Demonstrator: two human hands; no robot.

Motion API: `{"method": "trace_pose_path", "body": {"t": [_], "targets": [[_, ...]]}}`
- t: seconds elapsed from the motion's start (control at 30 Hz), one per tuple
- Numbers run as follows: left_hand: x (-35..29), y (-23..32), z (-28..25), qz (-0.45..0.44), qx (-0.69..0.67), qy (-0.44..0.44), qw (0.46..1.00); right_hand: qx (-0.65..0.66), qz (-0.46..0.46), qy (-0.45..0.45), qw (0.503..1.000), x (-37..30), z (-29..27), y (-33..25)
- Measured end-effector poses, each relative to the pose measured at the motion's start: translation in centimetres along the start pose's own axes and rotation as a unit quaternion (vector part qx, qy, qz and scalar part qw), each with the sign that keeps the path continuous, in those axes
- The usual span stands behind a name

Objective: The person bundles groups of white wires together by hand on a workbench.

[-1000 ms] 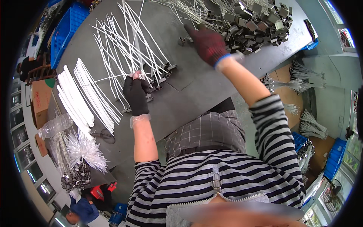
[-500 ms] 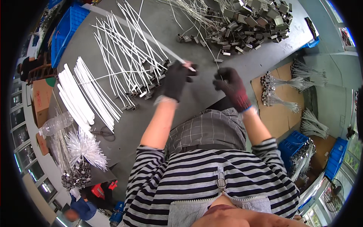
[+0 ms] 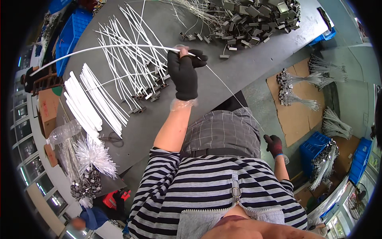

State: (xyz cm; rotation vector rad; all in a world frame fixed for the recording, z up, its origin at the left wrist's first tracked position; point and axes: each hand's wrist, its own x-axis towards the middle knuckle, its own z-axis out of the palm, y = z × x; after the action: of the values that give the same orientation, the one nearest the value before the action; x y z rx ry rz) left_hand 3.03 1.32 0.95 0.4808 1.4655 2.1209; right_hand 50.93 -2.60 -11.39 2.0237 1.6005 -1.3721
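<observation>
My left hand (image 3: 183, 77), in a dark glove with a bare thumb tip, is closed on a long white tube (image 3: 119, 46) above the grey table. The tube arches off to the left, past the table's edge. From its right end a thin wire (image 3: 227, 85) runs taut down across my lap toward my right hand (image 3: 274, 145). That hand, in a dark and red glove, is closed at the wire's lower end, low on the right beside my hip. Under the left hand lie white-sleeved wires (image 3: 123, 59) with metal clips at their near ends.
Thin wires with metal clips (image 3: 254, 24) are heaped at the table's far side. Bundles of white tubes (image 3: 81, 105) and a plastic bottle (image 3: 65, 132) lie at left. Right of me are wire bundles on cardboard (image 3: 296, 123) and a blue crate (image 3: 312, 153).
My right hand has moved away from the left, down and to the right, stretching the wire between them. My left hand has risen slightly, and the tube now bows in an arch.
</observation>
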Motion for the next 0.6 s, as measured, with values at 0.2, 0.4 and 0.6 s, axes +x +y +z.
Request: {"method": "trace_pose_path", "body": {"t": [0.2,0.4,0.6], "targets": [[0.6,1.7,-2.1,-0.073,0.093,-0.121,0.986,0.014,-0.065,-0.015,0.998,1.0,-1.2,-4.2],[-4.7,-3.5,-0.1,-0.08,0.217,-0.316,0.92,0.08,-0.332,-0.01,0.94,0.6,2.6,-20.6],[0.7,1.7,-2.5,-0.114,0.192,-0.229,0.948,0.155,-0.388,-0.102,0.903,-5.0,2.4,-29.0]]}}
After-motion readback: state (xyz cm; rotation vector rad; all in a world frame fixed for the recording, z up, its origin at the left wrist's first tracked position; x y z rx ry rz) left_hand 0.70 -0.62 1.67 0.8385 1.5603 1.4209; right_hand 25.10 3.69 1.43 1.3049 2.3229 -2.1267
